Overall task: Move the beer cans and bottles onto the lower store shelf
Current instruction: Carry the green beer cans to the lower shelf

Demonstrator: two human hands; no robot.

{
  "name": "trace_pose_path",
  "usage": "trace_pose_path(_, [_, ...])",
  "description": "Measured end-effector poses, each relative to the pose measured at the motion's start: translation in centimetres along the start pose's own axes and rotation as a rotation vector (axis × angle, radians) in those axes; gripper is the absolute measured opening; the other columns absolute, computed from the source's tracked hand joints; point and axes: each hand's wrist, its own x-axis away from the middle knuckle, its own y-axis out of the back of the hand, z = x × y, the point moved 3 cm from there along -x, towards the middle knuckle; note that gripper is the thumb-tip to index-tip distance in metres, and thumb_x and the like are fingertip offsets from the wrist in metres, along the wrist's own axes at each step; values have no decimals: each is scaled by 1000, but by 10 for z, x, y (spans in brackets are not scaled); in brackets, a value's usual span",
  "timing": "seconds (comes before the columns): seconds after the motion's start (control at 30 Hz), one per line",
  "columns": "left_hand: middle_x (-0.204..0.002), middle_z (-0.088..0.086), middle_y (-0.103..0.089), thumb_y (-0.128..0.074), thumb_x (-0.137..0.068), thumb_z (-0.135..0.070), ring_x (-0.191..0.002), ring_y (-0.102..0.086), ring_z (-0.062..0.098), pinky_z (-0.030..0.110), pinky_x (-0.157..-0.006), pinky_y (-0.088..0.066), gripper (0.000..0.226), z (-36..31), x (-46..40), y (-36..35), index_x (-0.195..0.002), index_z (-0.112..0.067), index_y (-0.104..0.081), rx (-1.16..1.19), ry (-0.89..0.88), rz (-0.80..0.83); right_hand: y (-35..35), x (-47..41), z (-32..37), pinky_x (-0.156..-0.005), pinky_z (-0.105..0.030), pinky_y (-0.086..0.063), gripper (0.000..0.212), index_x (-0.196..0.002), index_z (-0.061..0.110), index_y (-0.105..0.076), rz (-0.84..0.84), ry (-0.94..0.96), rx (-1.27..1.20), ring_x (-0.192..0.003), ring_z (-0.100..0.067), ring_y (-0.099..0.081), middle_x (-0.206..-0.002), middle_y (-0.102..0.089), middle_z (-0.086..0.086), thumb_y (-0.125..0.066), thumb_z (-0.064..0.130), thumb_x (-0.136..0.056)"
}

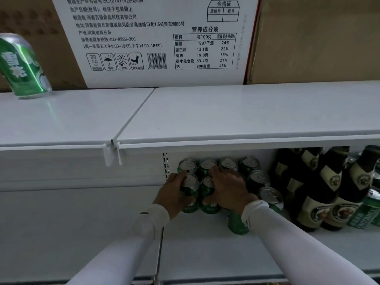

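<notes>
On the white metal lower shelf [205,249], the left hand [174,194] wraps a green aluminium beer can [190,192] while the right hand [229,188] spreads over neighbouring cans — dark glass beer bottles [320,194] stand just beside (one more green can [22,66] sits tilted on the upper shelf [226,112]).

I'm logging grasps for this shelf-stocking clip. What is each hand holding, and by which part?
The left hand wraps the side of a green can on the lower shelf. The right hand rests over neighbouring cans' tops; its grip cannot be told.
</notes>
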Motion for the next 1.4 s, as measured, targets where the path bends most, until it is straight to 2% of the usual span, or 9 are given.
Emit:
trace_pose_path(0.13, [-127, 12, -46, -74, -70, -38, -116, -51, 34, 42, -98, -45, 89, 2, 0, 0, -145, -14, -32, 6, -3, 0, -2, 0, -1, -95, -34, -37, 91, -133, 12, -40, -5, 2, 7, -117, -32, -53, -126, -58, -10, -80, 58, -66])
trace_pose_path(0.37, [-133, 13, -41, -73, -80, -26, -122, -47, 33, 36, -102, -41, 85, -4, 2, 6, -148, -14, -24, -36, -18, 67, 3, 4, 4, -102, -39, -35, 96, -141, 12, -35, 91, -29, -47, -124, -35, -48, -137, -49, -11, -79, 57, -69])
trace_pose_path(0.5, [-142, 10, -34, -75, -77, -30, -124, -47, 31, 32, -102, -42, 93, -12, 18, 24, -149, -16, -18, -107, -63, 110, 17, 15, 3, -111, -43, -35, 101, -150, 13, -26, 154, -40, -77, -135, -36, -37, -149, -38, -12, -76, 57, -74])
trace_pose_path(0.67, [-158, 7, -14, -64, -84, -48, -144, -20, 22, 25, -114, -20, 96, -17, 57, 63, -152, -15, -5, -239, 10, 215, 46, 42, 14, -112, -35, -33, 102, -155, 15, -19, 158, -22, -110, -140, -29, -34, -155, -32, -11, -73, 54, -78])
trace_pose_path(0.73, [-159, 5, -12, -64, -85, -47, -145, -19, 20, 23, -114, -18, 95, -22, 75, 79, -152, -16, -5, -259, 33, 204, 56, 55, 26, -110, -39, -37, 92, -148, 14, -33, 133, 25, -74, -136, -31, -40, -149, -41, -9, -73, 55, -76])
trace_pose_path(0.8, [-159, 3, -14, -64, -84, -48, -144, -22, 19, 23, -114, -21, 93, -32, 99, 94, -152, -18, -9, -283, 57, 165, 67, 69, 40, -97, -37, -44, 76, -133, 23, -47, 94, 79, -58, -123, -29, -52, -133, -54, -3, -70, 60, -71])
trace_pose_path(0.9, [-158, 2, -20, -66, -82, -48, -142, -27, 20, 25, -113, -26, 91, -43, 142, 114, -152, -18, -16, -342, 88, 108, 79, 93, 67, -87, -29, -39, 67, -127, 27, -49, 117, 173, -75, -117, -24, -53, -124, -54, 1, -68, 58, -71])
trace_pose_path(1.1, [-156, 3, -23, -67, -82, -48, -141, -29, 22, 30, -113, -28, 88, -45, 220, 166, -150, -18, -20, -408, 177, 68, 106, 126, 136, -107, -33, -40, 83, -144, 21, -41, 96, 387, -78, -131, -22, -46, -145, -47, -3, -71, 59, -77])
trace_pose_path(1.4, [-154, 3, -25, -70, -81, -45, -141, -28, 20, 26, -112, -23, 87, -3, 317, 276, -149, -17, -23, -454, 312, -63, 136, 138, 265, -112, -31, -33, 82, -148, 21, -37, 91, 571, -46, -138, -20, -41, -151, -43, -1, -67, 59, -82])
